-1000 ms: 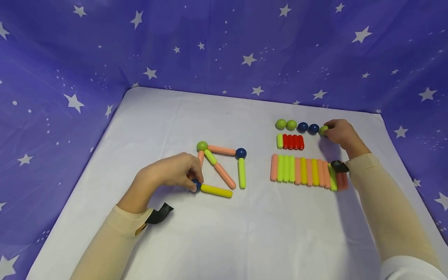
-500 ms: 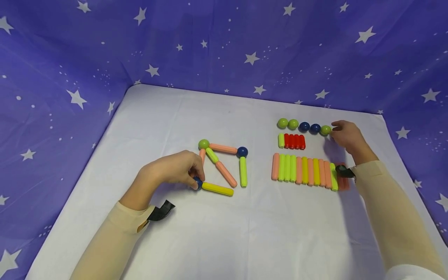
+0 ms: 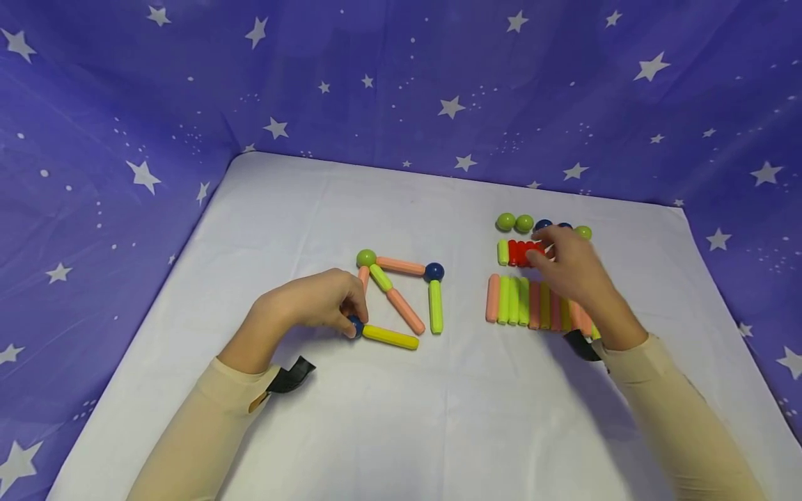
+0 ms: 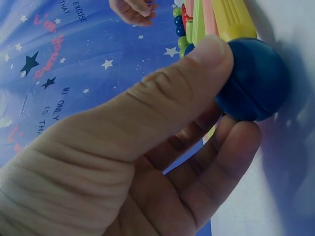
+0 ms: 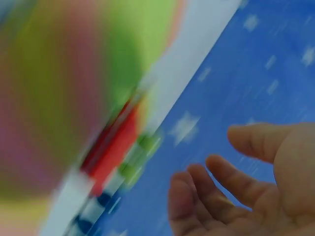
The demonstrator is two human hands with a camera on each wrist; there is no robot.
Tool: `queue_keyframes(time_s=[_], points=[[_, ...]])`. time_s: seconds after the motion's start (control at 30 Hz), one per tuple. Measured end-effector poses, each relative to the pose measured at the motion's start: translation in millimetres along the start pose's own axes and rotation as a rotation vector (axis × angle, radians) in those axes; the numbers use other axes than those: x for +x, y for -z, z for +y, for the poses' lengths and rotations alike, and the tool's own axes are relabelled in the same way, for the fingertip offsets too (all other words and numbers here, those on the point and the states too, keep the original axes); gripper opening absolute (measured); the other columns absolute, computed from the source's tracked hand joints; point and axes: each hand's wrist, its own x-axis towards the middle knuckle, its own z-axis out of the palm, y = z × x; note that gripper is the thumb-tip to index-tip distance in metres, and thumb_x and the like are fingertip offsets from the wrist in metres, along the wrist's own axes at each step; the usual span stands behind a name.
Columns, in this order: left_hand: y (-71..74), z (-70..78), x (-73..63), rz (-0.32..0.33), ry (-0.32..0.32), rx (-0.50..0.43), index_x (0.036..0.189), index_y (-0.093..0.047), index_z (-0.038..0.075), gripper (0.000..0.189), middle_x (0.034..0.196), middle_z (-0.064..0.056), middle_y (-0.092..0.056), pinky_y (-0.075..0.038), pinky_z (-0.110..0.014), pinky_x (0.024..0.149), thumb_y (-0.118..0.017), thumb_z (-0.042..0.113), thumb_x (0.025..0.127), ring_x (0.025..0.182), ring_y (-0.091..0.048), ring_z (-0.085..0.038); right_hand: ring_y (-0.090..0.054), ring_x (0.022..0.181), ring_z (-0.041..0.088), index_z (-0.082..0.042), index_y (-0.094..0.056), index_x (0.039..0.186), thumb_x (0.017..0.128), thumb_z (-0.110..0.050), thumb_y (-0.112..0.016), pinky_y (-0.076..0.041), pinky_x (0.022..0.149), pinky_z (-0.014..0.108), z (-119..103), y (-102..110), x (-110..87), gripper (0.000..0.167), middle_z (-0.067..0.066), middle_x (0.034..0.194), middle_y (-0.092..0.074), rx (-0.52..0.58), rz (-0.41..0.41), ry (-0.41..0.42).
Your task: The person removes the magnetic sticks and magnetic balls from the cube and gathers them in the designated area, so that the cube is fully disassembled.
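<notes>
My left hand (image 3: 313,303) pinches a blue ball (image 4: 261,81) between thumb and fingers. A yellow rod (image 3: 391,337) joins this ball, at the lower left corner of a flat ball-and-rod figure. The figure also has a green ball (image 3: 366,258), another blue ball (image 3: 434,272), pink rods (image 3: 401,266) and a light green rod (image 3: 436,307). Inside it, a short green rod and a pink rod (image 3: 406,311) run diagonally. My right hand (image 3: 573,268) hovers over the short red rods (image 3: 517,253), fingers apart and holding nothing; the right wrist view is blurred.
Behind the red rods lies a row of green balls (image 3: 506,222) and blue balls, partly hidden by the right hand. A row of long pink, green and yellow rods (image 3: 514,300) lies below the right forearm. A starry purple cloth (image 3: 401,83) surrounds the white table (image 3: 388,431).
My right hand has let go of the rightmost green ball and moved left and toward me, over the red rods. My left hand keeps its pinch on the blue ball.
</notes>
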Motion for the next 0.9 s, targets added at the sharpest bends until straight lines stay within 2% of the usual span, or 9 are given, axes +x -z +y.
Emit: queue_keyframes(time_s=[0.1,0.2,0.27,0.37,0.5,0.6,0.73,0.9], points=[[0.0,0.2,0.1,-0.001,0.003,0.005,0.091,-0.077,0.016,0.017,0.078,0.009,-0.063,-0.048,-0.029,0.066,-0.084,0.011,0.076,0.073,-0.054,-0.011,-0.059,0.083,0.024,-0.005,-0.058,0.124,0.095,-0.027,-0.061,-0.050,0.071,0.040,-41.8,-25.4,-9.9,0.036,0.009,0.098,-0.063,0.018,-0.086,0.097],[-1.5,0.2,0.9,-0.002,-0.006,0.011,0.090,-0.077,0.016,0.017,0.078,0.009,-0.062,-0.047,-0.028,0.066,-0.085,0.012,0.076,0.073,-0.054,-0.011,-0.059,0.074,0.018,-0.009,-0.058,0.124,0.092,-0.031,-0.066,-0.050,0.065,0.033,-76.6,-53.4,-18.0,0.040,0.004,0.091,-0.065,0.020,-0.157,0.158],[-3.0,1.0,1.3,-0.004,-0.006,0.011,0.090,-0.077,0.016,0.016,0.078,0.009,-0.062,-0.047,-0.028,0.066,-0.085,0.013,0.076,0.072,-0.053,-0.011,-0.058,0.070,0.017,-0.008,-0.057,0.124,0.090,-0.032,-0.069,-0.050,0.061,0.031,-93.7,-70.9,-21.6,0.043,0.003,0.088,-0.064,0.003,-0.180,0.165],[-5.7,2.3,1.8,-0.010,-0.012,0.006,0.089,-0.077,0.016,0.016,0.077,0.009,-0.062,-0.047,-0.028,0.065,-0.085,0.012,0.076,0.072,-0.053,-0.011,-0.054,0.063,0.017,-0.006,-0.055,0.124,0.088,-0.032,-0.072,-0.046,0.054,0.028,-106.0,-89.9,-24.3,0.047,0.002,0.078,-0.060,-0.034,-0.189,0.132],[-7.2,4.3,2.7,-0.013,-0.023,0.012,0.090,-0.077,0.016,0.017,0.077,0.010,-0.063,-0.047,-0.027,0.065,-0.085,0.012,0.075,0.071,-0.053,-0.010,-0.052,0.059,0.018,-0.002,-0.055,0.122,0.085,-0.024,-0.073,-0.041,0.049,0.028,-112.8,-100.4,-27.9,0.046,0.003,0.070,-0.055,-0.101,-0.181,0.053],[-6.3,5.5,2.4,-0.009,-0.015,0.025,0.090,-0.077,0.016,0.017,0.077,0.010,-0.062,-0.046,-0.027,0.064,-0.085,0.013,0.075,0.071,-0.053,-0.010,-0.052,0.062,0.019,-0.001,-0.060,0.121,0.083,-0.017,-0.070,-0.042,0.052,0.029,-113.4,-101.6,-30.7,0.042,0.003,0.074,-0.055,-0.121,-0.186,0.051],[-5.0,6.8,2.1,-0.009,-0.002,0.025,0.090,-0.077,0.017,0.017,0.077,0.010,-0.062,-0.046,-0.028,0.065,-0.085,0.013,0.076,0.072,-0.052,-0.011,-0.052,0.064,0.018,-0.003,-0.062,0.122,0.083,-0.015,-0.067,-0.043,0.055,0.029,-105.6,-97.0,-38.5,0.042,0.002,0.075,-0.057,-0.083,-0.192,0.057],[-4.7,6.9,1.6,-0.013,0.004,0.019,0.090,-0.077,0.017,0.017,0.077,0.009,-0.062,-0.046,-0.028,0.065,-0.085,0.013,0.076,0.072,-0.052,-0.012,-0.052,0.060,0.017,-0.004,-0.058,0.127,0.084,-0.017,-0.067,-0.045,0.055,0.030,-79.5,-78.3,-52.6,0.046,0.002,0.072,-0.058,0.000,-0.119,0.029]])
